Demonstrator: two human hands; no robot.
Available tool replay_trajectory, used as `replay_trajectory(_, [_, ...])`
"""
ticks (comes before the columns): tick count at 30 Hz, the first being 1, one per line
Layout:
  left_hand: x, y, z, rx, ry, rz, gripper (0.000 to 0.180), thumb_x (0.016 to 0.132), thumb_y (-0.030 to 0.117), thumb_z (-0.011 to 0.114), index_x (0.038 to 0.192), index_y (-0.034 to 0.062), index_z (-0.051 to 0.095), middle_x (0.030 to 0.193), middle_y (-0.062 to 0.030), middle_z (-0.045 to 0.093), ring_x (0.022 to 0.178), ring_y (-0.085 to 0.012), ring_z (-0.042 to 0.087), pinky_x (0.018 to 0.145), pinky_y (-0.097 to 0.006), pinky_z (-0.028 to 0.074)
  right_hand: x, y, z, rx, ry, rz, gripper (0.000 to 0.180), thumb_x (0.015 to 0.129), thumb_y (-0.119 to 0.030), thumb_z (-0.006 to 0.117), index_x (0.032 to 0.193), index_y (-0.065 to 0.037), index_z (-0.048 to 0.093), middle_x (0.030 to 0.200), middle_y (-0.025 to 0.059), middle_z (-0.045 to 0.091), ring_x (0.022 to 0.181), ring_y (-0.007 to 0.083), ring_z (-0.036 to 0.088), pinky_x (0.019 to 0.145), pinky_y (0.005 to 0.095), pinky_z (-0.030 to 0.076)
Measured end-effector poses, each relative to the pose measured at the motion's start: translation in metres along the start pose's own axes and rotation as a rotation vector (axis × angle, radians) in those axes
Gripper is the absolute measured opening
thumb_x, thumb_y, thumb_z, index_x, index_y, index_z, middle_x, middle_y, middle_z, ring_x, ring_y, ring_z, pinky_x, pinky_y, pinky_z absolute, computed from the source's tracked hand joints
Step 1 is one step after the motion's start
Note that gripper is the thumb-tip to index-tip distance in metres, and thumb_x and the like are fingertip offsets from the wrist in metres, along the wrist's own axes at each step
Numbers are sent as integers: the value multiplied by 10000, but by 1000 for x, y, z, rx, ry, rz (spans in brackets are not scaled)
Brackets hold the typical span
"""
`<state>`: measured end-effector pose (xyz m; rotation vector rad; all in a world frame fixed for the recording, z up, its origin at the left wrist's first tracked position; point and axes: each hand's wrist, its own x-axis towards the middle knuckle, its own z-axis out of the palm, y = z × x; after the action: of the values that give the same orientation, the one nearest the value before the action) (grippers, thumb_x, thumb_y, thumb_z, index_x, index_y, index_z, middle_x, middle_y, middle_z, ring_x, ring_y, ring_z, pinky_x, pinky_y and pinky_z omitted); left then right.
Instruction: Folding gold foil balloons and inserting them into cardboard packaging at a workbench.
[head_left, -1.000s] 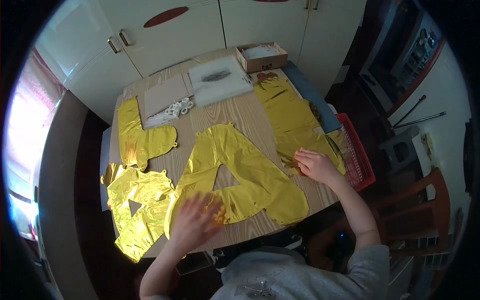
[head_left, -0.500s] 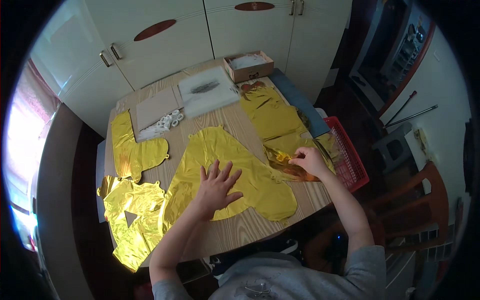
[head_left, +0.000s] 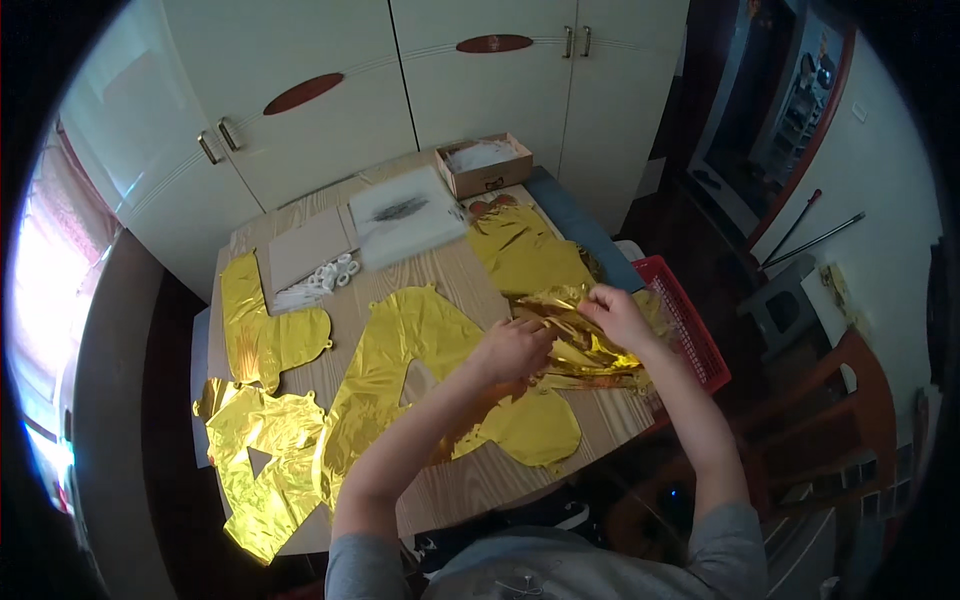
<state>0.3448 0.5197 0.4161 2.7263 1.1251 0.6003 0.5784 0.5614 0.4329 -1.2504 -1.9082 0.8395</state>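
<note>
Near right table edge, crumpled gold foil balloon (head_left: 572,338) sits between both hands, above flat gold letter balloon (head_left: 420,370) on wooden table (head_left: 470,280). Foil shiny, creased, bunched. Left hand (head_left: 513,350) closed on foil's left end; right hand (head_left: 618,317) pinches top right. Forearms angled inward from lower edge.

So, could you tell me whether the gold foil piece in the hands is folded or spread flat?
Crumpled: the gold foil piece bunches between left hand and right hand.
</note>
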Motion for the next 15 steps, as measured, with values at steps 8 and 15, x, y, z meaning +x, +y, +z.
replay_trajectory(8, [25,0,-7,135,-124,-112,241,817,312,605,944,109,633,959,-82,600,1015,-277,577,867,-412,445,88,-45,-41,-153,65,-119,229,880,-216,623,874,9,581,692,151,591,603,221,566,580,356,431])
replay_trajectory(15, [51,-38,6,235,-38,-380,691,818,580,547,1356,158,453,1382,-170,420,1299,-387,370,1042,-553,294,108,-51,-42,-102,-6,-153,209,886,-214,620,920,-10,594,751,146,632,662,249,599,621,361,450])
